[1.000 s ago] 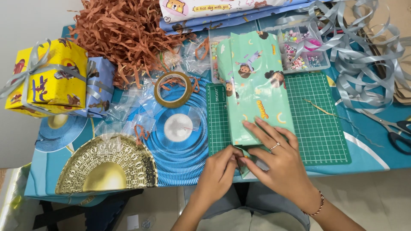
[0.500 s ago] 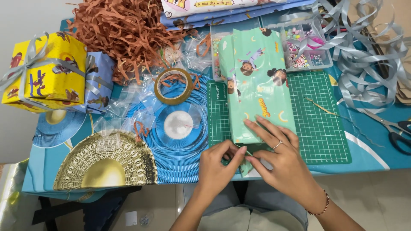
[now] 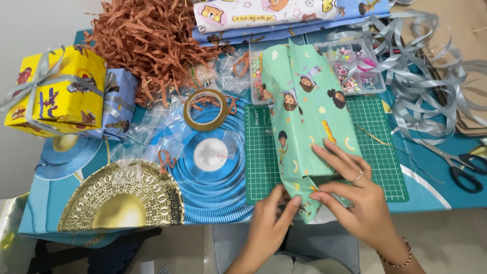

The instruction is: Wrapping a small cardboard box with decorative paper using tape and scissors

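At the near edge of the table, the person's left hand (image 3: 271,220) is pinching the loose end flap of paper on a box wrapped in mint-green cartoon paper (image 3: 304,122), fingers bent and thumb pressing the fold from the left, while the right hand (image 3: 355,195) is lying across the near end of the box with fingers spread and flattened, one fingertip pushing the flap in toward the left hand. Compared with a second ago, the left hand is sitting closer against the flap and the two hands are meeting more tightly at the fold, so the near end appears to be getting creased shut; the box itself is lying where it was. It is resting on the green cutting mat (image 3: 380,152), its long axis running from the person away toward the far side of the table, tilted slightly leftward at the far end, with the unfinished end pointing at the person. Left of the mat a roll of clear tape (image 3: 205,110) is sitting on a blue ribbed disc, apart from both hands. Further off, black-handled scissors (image 3: 464,167) are lying to the right, a yellow wrapped gift with grey ribbon (image 3: 56,94) to the left, and brown shredded paper (image 3: 147,40) is piled at the far side.
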